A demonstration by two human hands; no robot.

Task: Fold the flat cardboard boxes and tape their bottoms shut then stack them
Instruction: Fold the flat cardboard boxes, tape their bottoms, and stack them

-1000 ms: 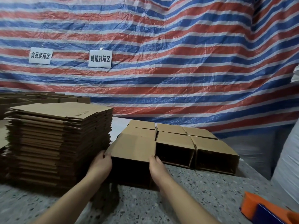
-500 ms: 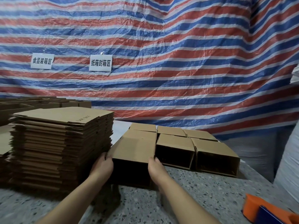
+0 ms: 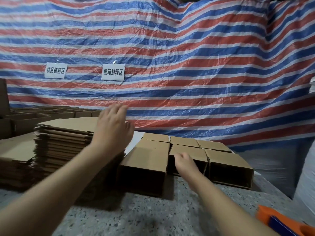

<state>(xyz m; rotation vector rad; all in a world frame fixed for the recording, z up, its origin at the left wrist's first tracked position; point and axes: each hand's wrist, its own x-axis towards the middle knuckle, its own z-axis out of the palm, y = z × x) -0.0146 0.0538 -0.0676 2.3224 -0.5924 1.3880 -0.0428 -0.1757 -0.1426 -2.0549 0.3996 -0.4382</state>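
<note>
Several folded cardboard boxes lie on their sides in two rows on the stone table, open ends facing me; the nearest left one (image 3: 146,160) stands free of both hands. A tall stack of flat boxes (image 3: 64,142) rises to its left. My left hand (image 3: 113,128) hovers with spread fingers over the right end of that stack's top sheet, holding nothing. My right hand (image 3: 185,163) hangs with loosely curled fingers in front of the middle box (image 3: 189,150), at its open mouth; contact is unclear.
An orange and blue tape dispenser (image 3: 281,222) lies at the bottom right of the speckled table (image 3: 153,217). More cardboard (image 3: 25,120) is piled at far left. A striped tarp (image 3: 170,48) with two paper signs hangs behind. A white sack (image 3: 306,176) stands at right.
Both hands let go of the near left box. My left hand rose up and left to the flat stack's top. My right hand moved right to the middle box.
</note>
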